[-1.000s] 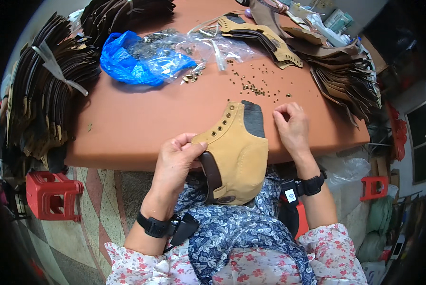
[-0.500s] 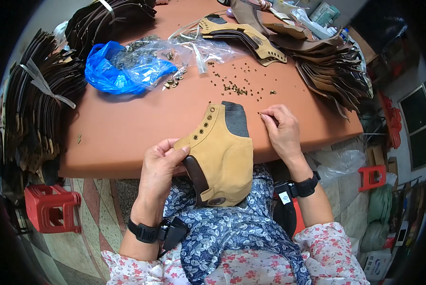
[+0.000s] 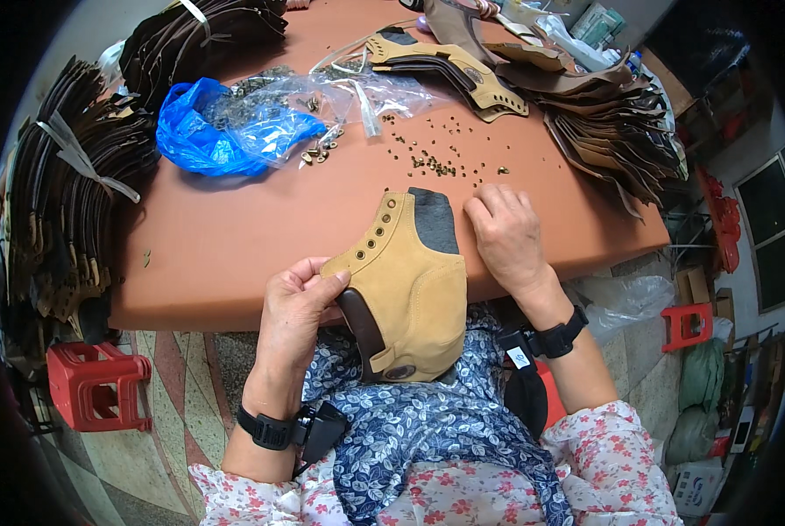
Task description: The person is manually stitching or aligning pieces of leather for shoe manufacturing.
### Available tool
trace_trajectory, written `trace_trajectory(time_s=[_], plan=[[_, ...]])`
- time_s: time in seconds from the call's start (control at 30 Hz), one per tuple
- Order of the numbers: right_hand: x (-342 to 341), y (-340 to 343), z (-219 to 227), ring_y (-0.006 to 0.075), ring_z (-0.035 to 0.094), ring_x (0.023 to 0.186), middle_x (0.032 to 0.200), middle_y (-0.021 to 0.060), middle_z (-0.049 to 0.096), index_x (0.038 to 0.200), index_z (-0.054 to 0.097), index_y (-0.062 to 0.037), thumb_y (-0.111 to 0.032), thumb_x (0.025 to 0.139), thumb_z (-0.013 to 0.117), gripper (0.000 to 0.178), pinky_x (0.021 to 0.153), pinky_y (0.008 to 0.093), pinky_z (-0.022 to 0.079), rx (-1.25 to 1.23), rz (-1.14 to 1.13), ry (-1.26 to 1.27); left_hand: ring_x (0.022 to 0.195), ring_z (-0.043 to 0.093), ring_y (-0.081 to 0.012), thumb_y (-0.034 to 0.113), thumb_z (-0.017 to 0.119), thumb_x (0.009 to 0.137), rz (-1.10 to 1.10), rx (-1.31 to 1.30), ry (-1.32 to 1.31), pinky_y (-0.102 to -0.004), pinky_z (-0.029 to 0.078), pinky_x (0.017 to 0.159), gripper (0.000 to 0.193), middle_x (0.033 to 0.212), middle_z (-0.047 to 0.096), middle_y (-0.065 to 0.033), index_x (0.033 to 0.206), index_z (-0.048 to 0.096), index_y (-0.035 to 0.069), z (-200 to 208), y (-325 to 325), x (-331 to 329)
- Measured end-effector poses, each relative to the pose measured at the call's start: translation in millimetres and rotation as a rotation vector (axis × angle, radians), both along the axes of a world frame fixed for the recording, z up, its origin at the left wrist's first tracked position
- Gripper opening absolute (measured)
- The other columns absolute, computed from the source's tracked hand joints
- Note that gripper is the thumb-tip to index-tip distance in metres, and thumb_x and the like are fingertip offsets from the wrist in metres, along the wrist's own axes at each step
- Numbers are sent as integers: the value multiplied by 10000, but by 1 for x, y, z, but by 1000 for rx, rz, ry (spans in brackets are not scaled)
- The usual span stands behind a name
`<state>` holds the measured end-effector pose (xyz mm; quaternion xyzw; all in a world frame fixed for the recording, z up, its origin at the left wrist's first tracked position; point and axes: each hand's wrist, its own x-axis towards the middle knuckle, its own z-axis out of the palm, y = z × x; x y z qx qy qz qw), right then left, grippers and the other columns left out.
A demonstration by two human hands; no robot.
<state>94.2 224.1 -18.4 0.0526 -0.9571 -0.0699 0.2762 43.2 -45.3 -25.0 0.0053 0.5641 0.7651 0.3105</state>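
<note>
A tan suede shoe upper (image 3: 410, 289) with a grey tongue patch, a dark brown collar and a row of eyelet holes lies over the near edge of the orange table (image 3: 235, 237). My left hand (image 3: 296, 311) pinches its left edge by the eyelet row, thumb on top. My right hand (image 3: 506, 237) rests on the table just right of the grey patch, fingers curled, fingertips near its edge. Small brass eyelets (image 3: 436, 162) lie scattered just beyond my right hand.
A blue plastic bag (image 3: 208, 136) and clear bags of metal fittings (image 3: 340, 96) sit mid-table. Stacks of dark cut leather pieces (image 3: 68, 202) line the left side, tan and brown uppers (image 3: 603, 114) pile up at the right. A red stool (image 3: 95, 386) stands on the floor at left.
The view has shifted slightly. My right hand has slid down toward the grey patch of the upper; my left hand keeps its pinch on the eyelet edge.
</note>
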Motion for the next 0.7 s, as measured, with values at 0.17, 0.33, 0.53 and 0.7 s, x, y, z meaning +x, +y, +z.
trace_trajectory(time_s=[0.17,0.33,0.53,0.7], plan=[[1,10,-2,258,617,815,867,99,631,878,668,-51,-76,831,631,64,720,353,472,-410,37,-29,691,650,-88,102,626,904,3,-7,13,-226,547,641,152,830,679,-44,1005,617,-11,-2,-1,0],[5,15,-3,301,644,796,856,127,658,911,683,-9,-52,827,662,96,685,376,506,-732,-12,-13,662,634,-78,103,634,899,32,-7,3,-221,536,591,126,832,676,-42,981,629,8,-1,2,2],[2,17,-4,286,618,826,846,117,646,886,692,-22,-64,818,667,84,727,370,491,-661,36,-44,703,655,-95,94,619,904,11,-4,14,-232,552,667,165,825,676,-47,1018,606,-25,0,1,0],[-2,17,-3,286,586,842,822,109,617,875,695,-32,-93,822,669,85,742,383,474,-592,36,-90,708,658,-98,95,622,903,16,-13,5,-233,552,665,170,842,682,-58,1022,607,-26,2,1,1]])
